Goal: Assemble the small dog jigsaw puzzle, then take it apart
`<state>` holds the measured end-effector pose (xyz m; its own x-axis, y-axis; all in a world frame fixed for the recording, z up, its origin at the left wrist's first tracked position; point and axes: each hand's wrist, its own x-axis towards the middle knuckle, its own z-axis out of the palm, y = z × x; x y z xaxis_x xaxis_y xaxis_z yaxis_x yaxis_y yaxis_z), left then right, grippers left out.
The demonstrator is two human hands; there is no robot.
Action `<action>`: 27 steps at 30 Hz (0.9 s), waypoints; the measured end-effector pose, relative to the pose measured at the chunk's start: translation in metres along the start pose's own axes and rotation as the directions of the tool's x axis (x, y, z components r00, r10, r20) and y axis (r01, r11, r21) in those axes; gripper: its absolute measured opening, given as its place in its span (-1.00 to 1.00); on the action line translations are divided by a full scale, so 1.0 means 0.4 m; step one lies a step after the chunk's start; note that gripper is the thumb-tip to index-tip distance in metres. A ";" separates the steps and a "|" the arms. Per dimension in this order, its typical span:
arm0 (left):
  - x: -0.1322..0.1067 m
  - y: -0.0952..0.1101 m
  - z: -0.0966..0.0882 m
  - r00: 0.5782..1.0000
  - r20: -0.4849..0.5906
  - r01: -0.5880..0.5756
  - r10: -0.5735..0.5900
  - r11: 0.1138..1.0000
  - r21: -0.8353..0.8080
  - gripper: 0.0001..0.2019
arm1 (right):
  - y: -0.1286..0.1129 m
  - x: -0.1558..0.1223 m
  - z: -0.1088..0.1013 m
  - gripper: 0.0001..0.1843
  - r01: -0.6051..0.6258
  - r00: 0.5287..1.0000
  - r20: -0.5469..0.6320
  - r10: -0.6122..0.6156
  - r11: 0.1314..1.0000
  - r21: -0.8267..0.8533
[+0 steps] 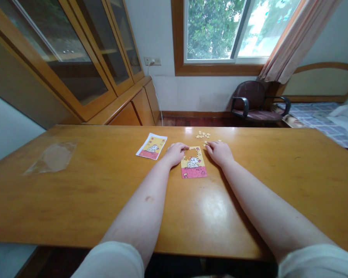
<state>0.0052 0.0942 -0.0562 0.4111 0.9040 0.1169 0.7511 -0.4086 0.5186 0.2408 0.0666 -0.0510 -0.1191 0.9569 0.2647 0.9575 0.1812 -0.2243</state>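
A partly assembled jigsaw puzzle point(194, 172) lies flat on the table, pink below and yellow above, with a white cartoon animal in it. A gap shows bare wood inside its upper part. My left hand point(176, 153) rests at the puzzle's upper left edge, fingers bent together against it. To the right of the puzzle is my right hand point(220, 152), its fingers curled down at a small yellow puzzle piece point(205, 143). The fingertips of this hand are partly hidden. Beyond both hands lies a small group of loose yellow pieces point(203, 134).
A printed reference picture point(152, 146) with the same design lies left of my left hand. Farther left is a clear plastic bag point(53, 157) on the wooden table point(104, 200). A glass-doored cabinet point(104, 50), an office chair point(253, 102) and a bed point(319, 116) stand beyond.
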 end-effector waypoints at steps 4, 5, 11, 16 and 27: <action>0.004 -0.003 0.005 1.000 0.003 0.002 -0.002 1.000 0.011 -0.67 | 0.015 0.008 0.015 -0.53 -0.050 0.998 -0.047 0.049 0.999 -0.013; 0.004 -0.002 0.006 1.000 0.005 0.004 -0.004 1.000 0.014 -0.67 | 0.017 0.011 0.019 -0.52 -0.062 0.997 -0.037 0.061 0.998 -0.027; 0.001 0.006 0.000 1.000 0.006 0.000 0.000 1.000 0.017 -0.66 | 0.020 0.020 0.022 -0.45 -0.182 0.981 0.056 0.185 0.982 -0.057; -0.003 0.012 -0.008 1.000 0.014 0.006 -0.007 1.000 0.020 -0.67 | 0.029 0.023 0.027 -0.48 -0.292 0.956 -0.002 0.292 0.956 -0.023; -0.005 0.018 -0.012 1.000 0.018 0.016 -0.016 1.000 0.005 -0.66 | 0.124 0.032 0.024 -0.60 -0.249 0.952 -0.118 0.284 0.937 0.243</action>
<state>0.0072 0.0899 -0.0487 0.4084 0.9080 0.0931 0.7601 -0.3948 0.5162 0.2843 0.0902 -0.0677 0.1895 0.9352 0.2991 0.8634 -0.0137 -0.5044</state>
